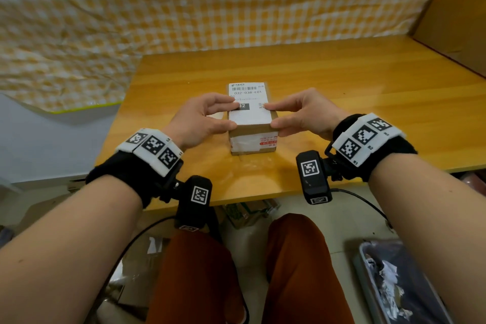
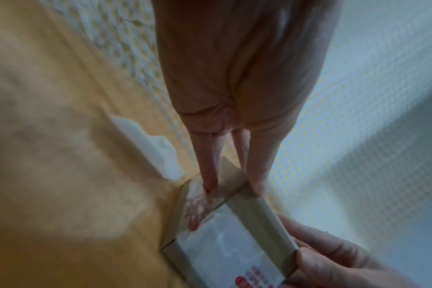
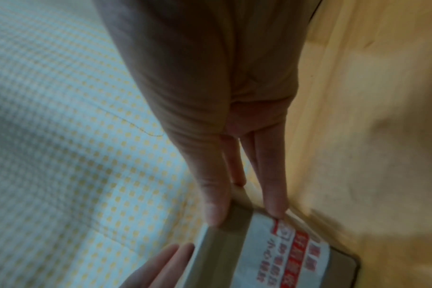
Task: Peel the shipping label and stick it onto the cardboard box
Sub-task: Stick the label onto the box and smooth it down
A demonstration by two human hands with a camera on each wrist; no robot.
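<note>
Both hands, left hand (image 1: 202, 118) and right hand (image 1: 302, 116), pinch the cardboard box (image 1: 252, 137) at frame center; shipping label (image 1: 248, 100) already on top (far end overhangs), pressing down left.

A glossy wooden table (image 1: 315, 68) stands before a wall hung with a yellow-and-white checked cloth (image 1: 184, 2), which sags in creases down the left side. A brown board (image 1: 457, 8) leans at the right. On the pale tiled floor (image 1: 349, 218) below lie cardboard scraps (image 1: 247, 214) and a grey bin (image 1: 394, 284) of torn paper.
</note>
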